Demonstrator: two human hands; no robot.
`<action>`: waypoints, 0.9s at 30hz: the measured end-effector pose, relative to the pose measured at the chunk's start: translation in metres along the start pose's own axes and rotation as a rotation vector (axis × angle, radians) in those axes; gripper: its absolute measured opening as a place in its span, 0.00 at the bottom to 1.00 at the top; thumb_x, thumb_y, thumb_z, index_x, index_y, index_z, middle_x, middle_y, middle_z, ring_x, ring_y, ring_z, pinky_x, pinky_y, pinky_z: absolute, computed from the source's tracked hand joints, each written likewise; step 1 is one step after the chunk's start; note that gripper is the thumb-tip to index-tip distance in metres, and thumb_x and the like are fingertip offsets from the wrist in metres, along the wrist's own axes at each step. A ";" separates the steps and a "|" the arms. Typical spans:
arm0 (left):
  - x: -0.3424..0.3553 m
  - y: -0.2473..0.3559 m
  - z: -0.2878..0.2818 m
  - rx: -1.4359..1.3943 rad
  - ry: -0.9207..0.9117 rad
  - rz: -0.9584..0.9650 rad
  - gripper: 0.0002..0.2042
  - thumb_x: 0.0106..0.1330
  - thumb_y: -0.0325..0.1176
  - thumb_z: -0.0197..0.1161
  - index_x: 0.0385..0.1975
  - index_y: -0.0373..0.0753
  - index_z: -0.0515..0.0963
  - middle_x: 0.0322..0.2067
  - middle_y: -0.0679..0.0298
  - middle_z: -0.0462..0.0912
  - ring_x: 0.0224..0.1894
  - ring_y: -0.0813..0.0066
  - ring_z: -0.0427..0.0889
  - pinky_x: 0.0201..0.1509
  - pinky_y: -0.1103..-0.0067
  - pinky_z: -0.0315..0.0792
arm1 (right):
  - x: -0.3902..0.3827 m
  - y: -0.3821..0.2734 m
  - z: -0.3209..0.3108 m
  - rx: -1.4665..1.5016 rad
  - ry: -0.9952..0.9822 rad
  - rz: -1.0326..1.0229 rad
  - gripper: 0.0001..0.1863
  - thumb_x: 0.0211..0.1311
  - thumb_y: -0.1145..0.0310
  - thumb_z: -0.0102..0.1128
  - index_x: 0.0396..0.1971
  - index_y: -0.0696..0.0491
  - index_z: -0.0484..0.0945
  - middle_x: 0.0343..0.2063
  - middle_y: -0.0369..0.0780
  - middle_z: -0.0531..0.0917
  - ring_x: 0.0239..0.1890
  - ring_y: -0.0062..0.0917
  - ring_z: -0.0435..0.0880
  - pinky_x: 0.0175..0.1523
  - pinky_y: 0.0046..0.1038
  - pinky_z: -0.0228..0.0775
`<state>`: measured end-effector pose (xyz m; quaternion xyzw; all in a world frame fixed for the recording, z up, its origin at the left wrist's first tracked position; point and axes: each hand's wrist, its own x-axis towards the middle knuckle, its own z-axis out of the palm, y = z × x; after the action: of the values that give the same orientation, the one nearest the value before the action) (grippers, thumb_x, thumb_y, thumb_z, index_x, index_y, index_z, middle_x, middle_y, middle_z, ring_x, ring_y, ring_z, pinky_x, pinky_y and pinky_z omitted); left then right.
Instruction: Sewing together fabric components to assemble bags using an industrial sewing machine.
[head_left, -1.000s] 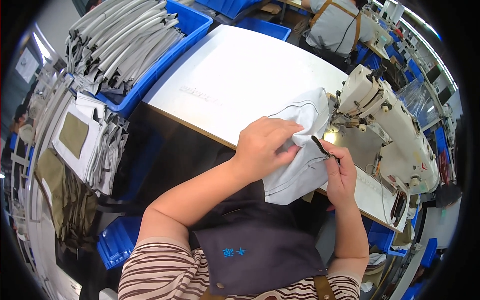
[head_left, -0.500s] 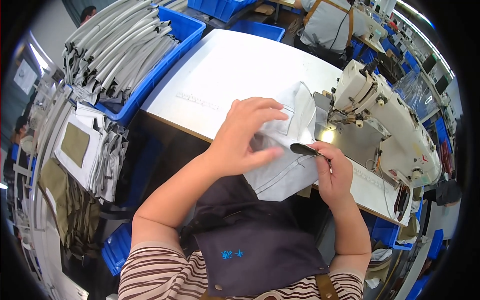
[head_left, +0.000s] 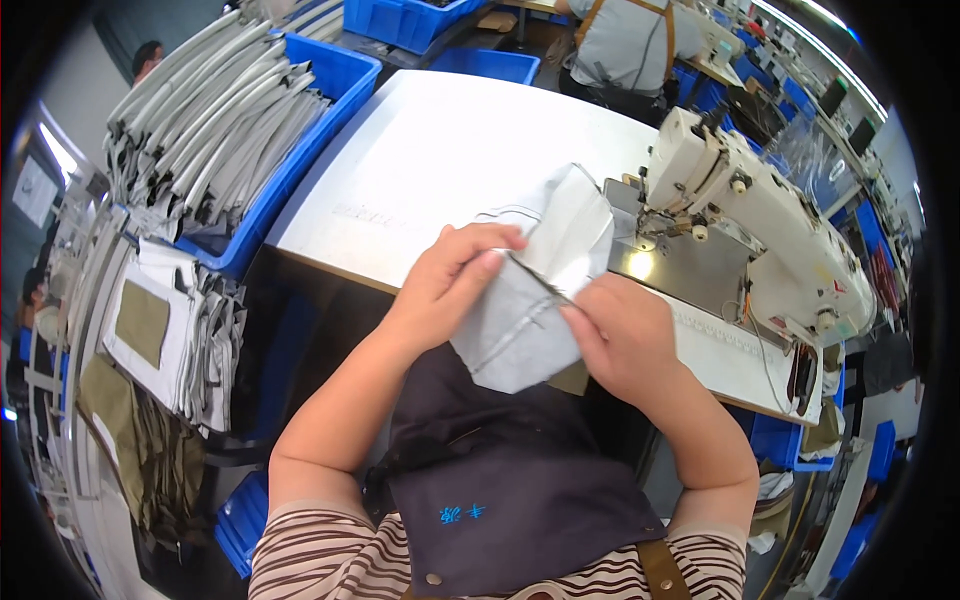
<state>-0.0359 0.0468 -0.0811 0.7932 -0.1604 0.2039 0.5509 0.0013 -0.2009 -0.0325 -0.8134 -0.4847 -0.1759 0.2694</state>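
Note:
Between my hands is a pale grey-white sewn fabric piece (head_left: 515, 345) with dark seam edging. My left hand (head_left: 455, 275) pinches the edging at its upper left, thumb and fingers together. On the other side my right hand (head_left: 628, 330) grips the same edge, its fingers partly hidden behind the hand. The dark seam runs taut between the two grips. Part of the cloth rests on the white table and part hangs over its front edge, above my dark apron (head_left: 520, 490). Just to the right of the cloth stands the sewing machine (head_left: 760, 215), its small lamp lit.
At the left, a blue bin (head_left: 300, 150) holds many grey tubular fabric strips. Below it lie stacked white pieces (head_left: 180, 280) with an olive patch (head_left: 143, 322) on top, and olive cloth (head_left: 150, 430). The white table (head_left: 450, 120) spreads ahead. Another person (head_left: 622, 50) sits beyond it.
My left hand was open above the cloth and now pinches its edge. My right hand has turned over, and the dark edge is stretched between both hands. The view has shifted slightly.

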 end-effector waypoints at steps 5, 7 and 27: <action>-0.021 0.019 -0.049 0.450 0.290 -0.138 0.04 0.72 0.27 0.62 0.41 0.37 0.82 0.37 0.57 0.82 0.40 0.61 0.80 0.52 0.70 0.71 | 0.036 -0.020 0.042 0.359 -0.046 0.026 0.12 0.71 0.62 0.61 0.31 0.53 0.74 0.26 0.45 0.81 0.29 0.46 0.82 0.34 0.45 0.75; -0.005 0.058 -0.087 0.956 0.196 0.231 0.04 0.64 0.26 0.68 0.37 0.39 0.82 0.32 0.59 0.80 0.37 0.62 0.79 0.45 0.69 0.69 | 0.051 -0.026 0.062 0.631 -0.022 0.028 0.12 0.72 0.62 0.59 0.32 0.54 0.73 0.26 0.48 0.81 0.30 0.50 0.82 0.34 0.47 0.72; 0.149 -0.110 0.152 0.642 -0.540 0.197 0.09 0.63 0.42 0.71 0.33 0.45 0.84 0.32 0.65 0.85 0.42 0.60 0.83 0.55 0.65 0.69 | -0.059 0.128 0.027 -0.189 -0.442 0.487 0.18 0.70 0.53 0.61 0.26 0.52 0.82 0.24 0.44 0.86 0.28 0.44 0.86 0.35 0.45 0.76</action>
<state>0.1685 -0.0626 -0.1428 0.9302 -0.3021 0.0800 0.1923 0.0869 -0.2749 -0.1201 -0.9451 -0.3043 0.0302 0.1155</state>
